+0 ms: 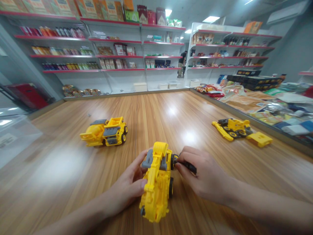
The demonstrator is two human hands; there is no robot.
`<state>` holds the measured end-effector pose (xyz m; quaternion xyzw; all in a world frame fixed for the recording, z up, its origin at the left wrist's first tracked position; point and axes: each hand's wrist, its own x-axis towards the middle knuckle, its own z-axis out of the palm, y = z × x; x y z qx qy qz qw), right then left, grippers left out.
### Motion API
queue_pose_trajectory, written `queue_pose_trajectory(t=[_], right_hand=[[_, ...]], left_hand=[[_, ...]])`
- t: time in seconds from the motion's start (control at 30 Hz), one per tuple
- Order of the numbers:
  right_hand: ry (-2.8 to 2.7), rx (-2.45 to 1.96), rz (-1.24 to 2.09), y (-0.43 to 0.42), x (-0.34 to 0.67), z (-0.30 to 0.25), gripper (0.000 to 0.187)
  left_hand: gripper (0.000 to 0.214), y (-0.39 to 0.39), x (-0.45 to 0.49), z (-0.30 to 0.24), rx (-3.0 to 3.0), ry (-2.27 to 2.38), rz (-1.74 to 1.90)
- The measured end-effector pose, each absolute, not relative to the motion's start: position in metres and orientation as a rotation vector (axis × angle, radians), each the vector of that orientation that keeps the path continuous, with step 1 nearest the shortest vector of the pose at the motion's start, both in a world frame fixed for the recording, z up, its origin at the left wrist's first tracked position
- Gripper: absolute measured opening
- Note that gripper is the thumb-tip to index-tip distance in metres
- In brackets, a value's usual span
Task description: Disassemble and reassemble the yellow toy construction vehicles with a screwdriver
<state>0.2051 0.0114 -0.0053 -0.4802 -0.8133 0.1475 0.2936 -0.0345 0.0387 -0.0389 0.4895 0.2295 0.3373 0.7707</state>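
A yellow toy excavator truck (156, 186) with a grey cab part and black wheels stands at the near middle of the table. My left hand (132, 182) grips its left side, thumb against the yellow body. On the other side, my right hand (199, 168) is closed around a black-handled screwdriver (188, 167). The screwdriver's tip points at the hub of the truck's front right wheel (173, 160); whether it sits in a screw is too small to tell.
Two yellow toy trucks (114, 131) stand side by side at the left of the wooden table (151, 111). Yellow and black toy truck parts (233, 128) lie at the right. Packaged goods (244, 98) are heaped beyond the right edge, a clear plastic bin (17, 137) at the left. Stocked shelves (117, 57) line the back.
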Motion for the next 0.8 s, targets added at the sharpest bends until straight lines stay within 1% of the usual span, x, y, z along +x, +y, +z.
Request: queue_pose_trajectory(t=[0.1, 0.27, 0.3, 0.4, 0.5, 0.53, 0.6, 0.67, 0.8], right_hand=[[-2.149, -1.278, 0.399, 0.0118, 0.2049, -0.0049, 0.005], [-2.22, -1.286, 0.414, 0.012, 0.2058, -0.0061, 0.02], [-2.201, -1.288, 0.401, 0.0123, 0.2062, -0.0073, 0.019], [-2.108, -1.267, 0.379, 0.0127, 0.2067, -0.0099, 0.005], [-2.117, -1.246, 0.389, 0.0119, 0.2059, -0.0084, 0.005], [-2.148, -1.251, 0.393, 0.0118, 0.2054, -0.0074, 0.006], [-2.202, -1.272, 0.387, 0.0122, 0.2047, -0.0063, 0.016], [-2.204, -1.286, 0.367, 0.013, 0.2046, -0.0067, 0.021], [-2.107, -1.269, 0.369, 0.0117, 0.2052, -0.0084, 0.004]], left_hand=[[0.065, 0.0385, -0.0342, -0.0388, 1.038, 0.498, 0.729], [0.063, 0.0376, -0.0339, -0.0358, 1.019, 0.495, 0.689], [0.063, 0.0374, -0.0335, -0.0352, 1.011, 0.493, 0.694], [0.061, 0.0371, -0.0321, -0.0346, 0.975, 0.495, 0.726], [0.063, 0.0366, -0.0309, -0.0336, 0.967, 0.481, 0.725], [0.064, 0.0365, -0.0306, -0.0328, 0.969, 0.478, 0.725], [0.063, 0.0363, -0.03, -0.031, 0.975, 0.473, 0.728], [0.062, 0.0364, -0.0297, -0.0297, 0.982, 0.473, 0.726], [0.059, 0.0366, -0.0302, -0.0313, 0.962, 0.472, 0.724]])
